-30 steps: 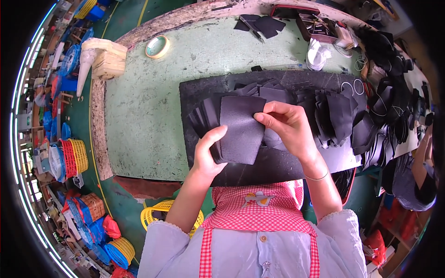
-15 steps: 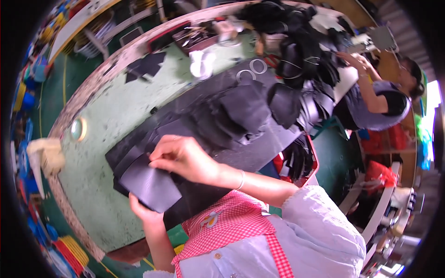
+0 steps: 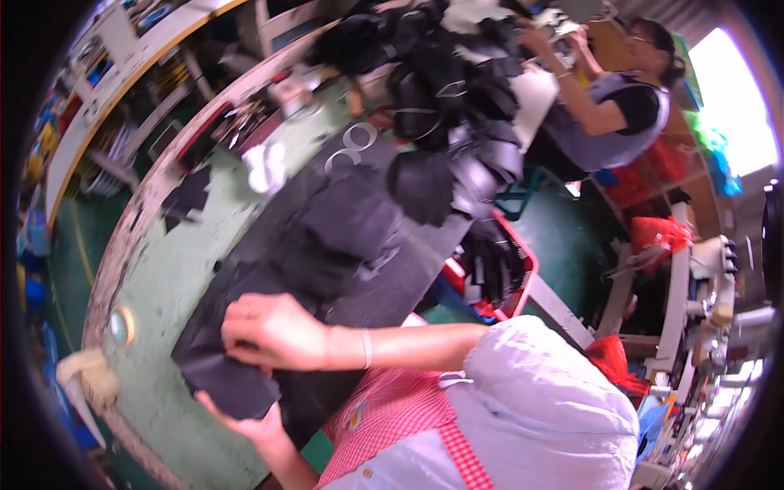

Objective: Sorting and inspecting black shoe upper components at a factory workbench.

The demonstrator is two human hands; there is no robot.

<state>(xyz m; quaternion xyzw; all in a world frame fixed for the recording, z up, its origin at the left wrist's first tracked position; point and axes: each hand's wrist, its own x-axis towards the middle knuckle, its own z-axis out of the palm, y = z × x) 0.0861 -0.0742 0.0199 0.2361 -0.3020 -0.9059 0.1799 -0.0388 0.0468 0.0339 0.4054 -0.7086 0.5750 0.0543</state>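
A flat piece of black sheet material [image 3: 233, 384], probably leather-like, lies over the near left end of a dark board. My left hand [image 3: 253, 420] grips its near edge, the thumb at the corner and the other fingers partly hidden under it. My right hand [image 3: 273, 331] is closed over the piece's far side, fingers curled down against it; whatever they pinch is hidden. Beyond my right hand, a stack of similar black pieces [image 3: 351, 216] rests on the dark board [image 3: 400, 273]. Two pale rings [image 3: 351, 143] lie at the board's far end.
A green-topped table [image 3: 192, 261] carries a tape roll [image 3: 122, 324], black scraps [image 3: 186, 198], a white object [image 3: 265, 167] and a tool tray [image 3: 245, 126]. Black bundles [image 3: 420, 98] are heaped at the far end. A red basket [image 3: 523, 269] stands right; a co-worker [image 3: 608, 106] works beyond.
The view has swung, so the table and stack appear further left. My right hand has come down onto the black piece, its fingers more curled. My left hand keeps the near edge.
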